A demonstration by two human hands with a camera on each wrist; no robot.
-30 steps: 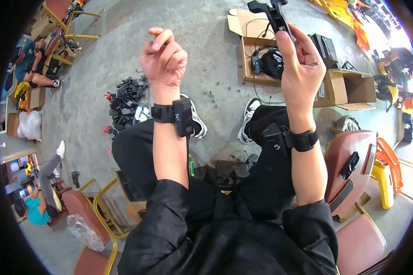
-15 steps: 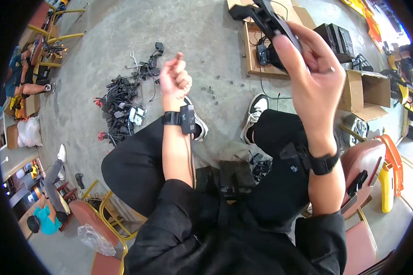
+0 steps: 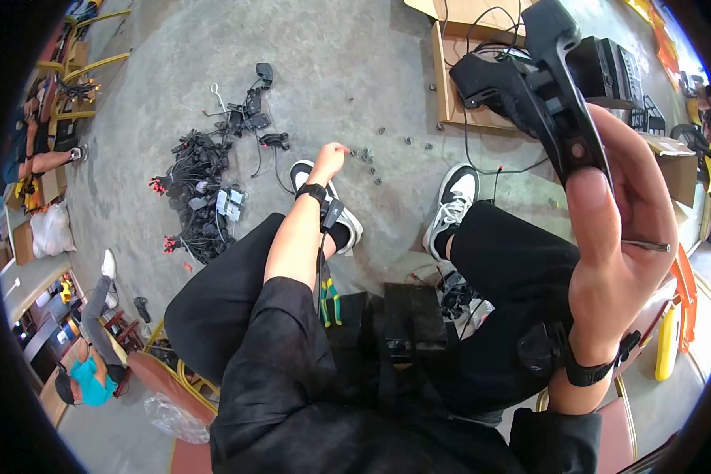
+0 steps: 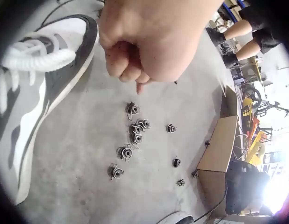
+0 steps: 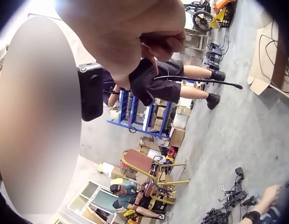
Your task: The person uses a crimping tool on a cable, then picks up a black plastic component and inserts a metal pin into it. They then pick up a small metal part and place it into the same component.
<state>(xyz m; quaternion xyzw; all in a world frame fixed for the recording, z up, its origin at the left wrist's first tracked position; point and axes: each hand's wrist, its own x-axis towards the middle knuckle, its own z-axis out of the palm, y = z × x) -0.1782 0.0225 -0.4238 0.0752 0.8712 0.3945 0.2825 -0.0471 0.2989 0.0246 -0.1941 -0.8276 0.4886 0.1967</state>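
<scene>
Down toward the concrete floor (image 3: 403,71) has gone the left hand (image 3: 330,162), now just beside a loose group of small metal springs (image 3: 363,156), while the right hand (image 3: 620,229) and its black lever part (image 3: 561,95) appear larger and closer to the head camera. Curled fingers shape the left hand, its fingertips near the springs; whether they grip one, I cannot tell. Thumb and fingers of the right hand grasp the black lever part, held up in the air, and a slim metal pin (image 3: 648,246) shows at the curled fingers. Left of the shoes (image 3: 458,201) lies a pile of black cabled parts (image 3: 201,197); an open cardboard box (image 3: 442,95) sits beyond.
</scene>
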